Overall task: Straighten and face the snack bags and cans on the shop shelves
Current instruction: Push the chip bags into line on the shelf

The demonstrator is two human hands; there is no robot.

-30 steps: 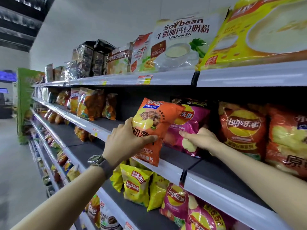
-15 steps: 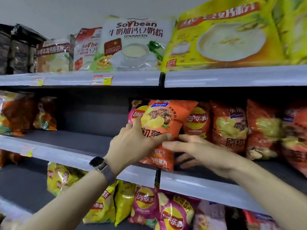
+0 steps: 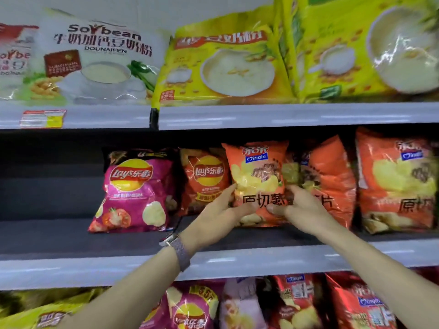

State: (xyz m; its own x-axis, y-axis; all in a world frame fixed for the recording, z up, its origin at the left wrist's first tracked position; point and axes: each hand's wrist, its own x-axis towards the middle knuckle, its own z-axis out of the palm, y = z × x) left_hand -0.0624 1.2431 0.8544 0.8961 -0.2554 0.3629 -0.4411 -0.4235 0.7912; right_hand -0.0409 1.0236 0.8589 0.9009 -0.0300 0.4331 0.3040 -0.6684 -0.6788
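An orange Qinqin chip bag (image 3: 257,176) stands upright on the middle shelf (image 3: 71,236), face forward. My left hand (image 3: 219,216) grips its lower left edge and my right hand (image 3: 298,207) grips its lower right edge. A red Lay's bag (image 3: 205,176) sits just left of it, partly behind. A pink Lay's bag (image 3: 134,191) leans further left. More orange Qinqin bags (image 3: 330,179) stand to the right, one partly hidden by the held bag.
The top shelf holds a white soybean powder bag (image 3: 95,60) and yellow cereal bags (image 3: 225,65). The lower shelf shows pink, red and yellow chip bags (image 3: 190,309). The middle shelf's left part is bare dark board. A price tag (image 3: 42,118) sits on the top rail.
The orange bag moved right and back from the shelf's front edge into the row. My right hand came off the shelf and took hold of the bag. The view panned right.
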